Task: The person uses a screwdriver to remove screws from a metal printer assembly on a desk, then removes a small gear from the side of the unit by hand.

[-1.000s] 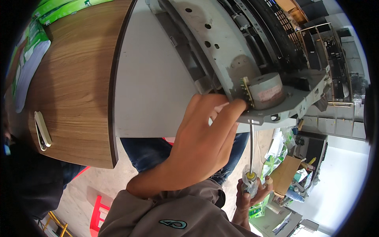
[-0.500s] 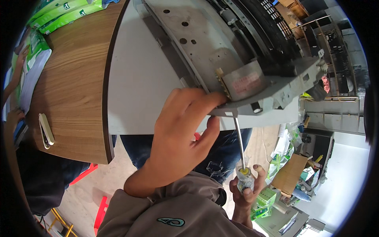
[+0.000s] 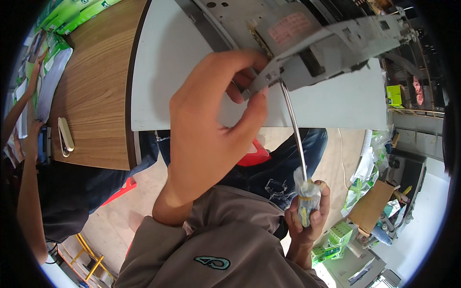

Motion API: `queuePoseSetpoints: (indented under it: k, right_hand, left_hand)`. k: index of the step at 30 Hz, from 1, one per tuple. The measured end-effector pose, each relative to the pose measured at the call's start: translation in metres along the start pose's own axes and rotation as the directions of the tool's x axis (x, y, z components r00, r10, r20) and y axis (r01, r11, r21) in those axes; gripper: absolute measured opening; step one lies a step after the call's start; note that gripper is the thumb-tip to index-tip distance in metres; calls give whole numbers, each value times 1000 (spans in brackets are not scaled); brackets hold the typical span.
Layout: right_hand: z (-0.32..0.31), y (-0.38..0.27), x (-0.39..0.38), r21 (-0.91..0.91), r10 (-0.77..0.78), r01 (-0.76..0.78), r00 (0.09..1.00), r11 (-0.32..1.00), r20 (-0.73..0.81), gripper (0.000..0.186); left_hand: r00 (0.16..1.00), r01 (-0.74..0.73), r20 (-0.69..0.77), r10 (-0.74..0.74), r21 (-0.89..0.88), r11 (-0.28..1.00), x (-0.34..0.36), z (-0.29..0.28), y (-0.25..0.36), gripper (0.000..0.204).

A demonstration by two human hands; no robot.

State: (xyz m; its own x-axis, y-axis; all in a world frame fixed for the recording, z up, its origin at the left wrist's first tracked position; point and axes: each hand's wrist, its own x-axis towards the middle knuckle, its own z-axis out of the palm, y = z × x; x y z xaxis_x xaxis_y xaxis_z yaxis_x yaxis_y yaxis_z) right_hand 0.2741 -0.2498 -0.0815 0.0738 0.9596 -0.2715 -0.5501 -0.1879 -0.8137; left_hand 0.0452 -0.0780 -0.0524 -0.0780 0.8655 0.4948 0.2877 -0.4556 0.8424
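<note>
Chassis (image 3: 343,48) has tipped up — pale tabletop (image 3: 336,105), beige floor (image 3: 120,213).

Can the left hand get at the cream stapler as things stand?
Probably not right away: the left hand has its fingers around a corner of the metal frame. If freed, the path across the brown tabletop to the stapler looks open; reach is hard to judge.
</note>
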Motion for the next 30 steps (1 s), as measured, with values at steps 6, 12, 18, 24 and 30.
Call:
queuePoseSetpoints:
  k: [6, 12, 18, 24, 30]
  right_hand:
    - [3, 3, 1, -114, -70, 72, 997, 991, 20, 68]
    - [-3, -4, -1, -176, -87, 85, 996, 981, -1, 72]
    - [-14, 4, 4, -100, -62, 63, 998, 993, 15, 79]
    - [-29, 10, 14, -60, -49, 52, 997, 997, 52, 79]
    - [-45, 2, 24, -107, -60, 74, 990, 991, 130, 79]
  left_hand:
    - [999, 47, -22, -47, 2, 999, -1, 0, 3, 31]
    - [999, 24, -38, -24, 6, 1000, -3, 3, 5, 30]
    - [989, 10, -147, 3, 88, 996, -9, 12, 17, 34]
    - [916, -309, -72, 394, 501, 809, 3, 8, 33, 36]
    - [950, -251, 2, 311, 596, 763, 13, 6, 44, 31]
